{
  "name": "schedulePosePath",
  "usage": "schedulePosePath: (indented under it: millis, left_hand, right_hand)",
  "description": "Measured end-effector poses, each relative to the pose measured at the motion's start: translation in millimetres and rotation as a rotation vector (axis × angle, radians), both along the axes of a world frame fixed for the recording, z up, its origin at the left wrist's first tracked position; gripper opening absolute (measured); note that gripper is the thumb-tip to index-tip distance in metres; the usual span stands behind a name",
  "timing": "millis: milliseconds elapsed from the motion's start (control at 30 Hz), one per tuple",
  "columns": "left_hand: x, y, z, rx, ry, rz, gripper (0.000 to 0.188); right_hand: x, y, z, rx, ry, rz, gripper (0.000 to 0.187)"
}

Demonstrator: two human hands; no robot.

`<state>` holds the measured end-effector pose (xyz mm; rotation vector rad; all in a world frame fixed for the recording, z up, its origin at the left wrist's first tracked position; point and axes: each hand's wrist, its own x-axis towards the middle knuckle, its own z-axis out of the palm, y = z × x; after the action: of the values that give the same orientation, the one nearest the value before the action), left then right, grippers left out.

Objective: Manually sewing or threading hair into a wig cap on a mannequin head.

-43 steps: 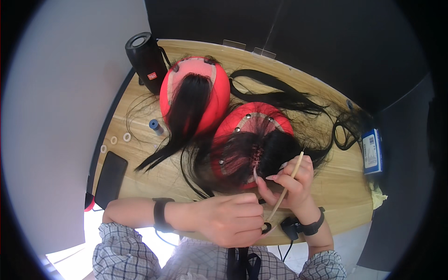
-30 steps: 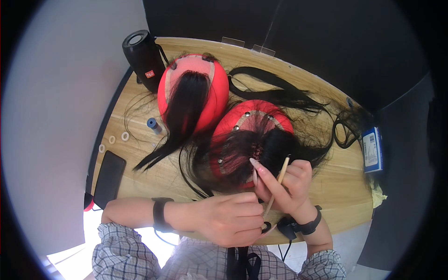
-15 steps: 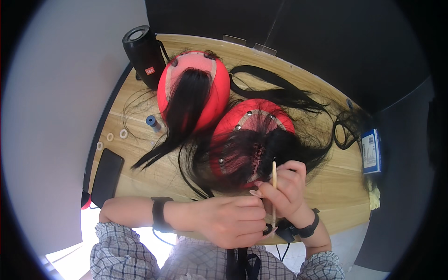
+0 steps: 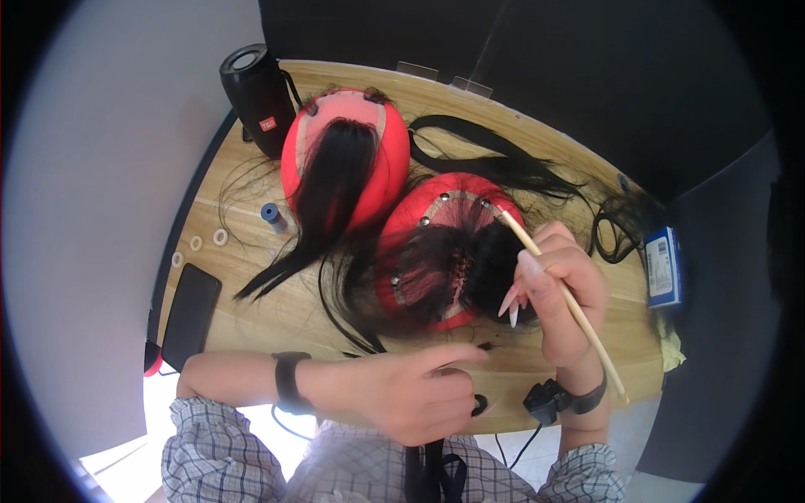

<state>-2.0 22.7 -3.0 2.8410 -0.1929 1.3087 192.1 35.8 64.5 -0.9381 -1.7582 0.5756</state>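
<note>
Presently, the right hand (image 4: 583, 277) is closed around a pale wooden stick (image 4: 599, 352), which lies slanting across it. The upper tip of this stick is near the edge of the front red head form (image 4: 407, 218); whether it touches there, I cannot tell. The lower end sticks out past the wrist.

The left hand (image 4: 415, 398) is lower and more to the left, its forefinger stretched out and its other fingers curled. A small black loop (image 4: 479, 406) shows beside these curled fingers, but I cannot tell if they grip it. Both wrists wear a dark band.

The front head form stands on the wooden worktop (image 4: 293, 331), just beyond the hands, with black hair (image 4: 495, 277) spread over it and small round metal pieces along its pale border. Just behind it, to the left, is the rear red head form (image 4: 390, 180), from which a long black lock (image 4: 335, 176) falls toward the person. Farther left stand a black cylindrical speaker (image 4: 260, 101) and a small blue cylinder (image 4: 272, 218). A blue and white box (image 4: 662, 268) is at the right edge.
</note>
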Motion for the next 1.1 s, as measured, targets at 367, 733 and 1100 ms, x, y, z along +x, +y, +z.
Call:
schedulePosePath:
  millis: [367,733,1100]
  left_hand:
    - [10.5,11.8,-1.8,-0.254,-0.042,-0.097,0.009]
    - [10.4,28.6,0.8,-0.429,0.000,-0.042,0.029]
    - [6.9,35.6,-1.2,-0.484,0.004,-0.048,0.029]
  right_hand:
    - [-5.9,9.6,29.4,0.053,-0.076,0.190,0.014]
    - [17.4,77.9,22.8,-0.420,0.338,0.282,0.026]
    - [53.1,41.0,32.1,-0.062,-0.246,-0.651,0.039]
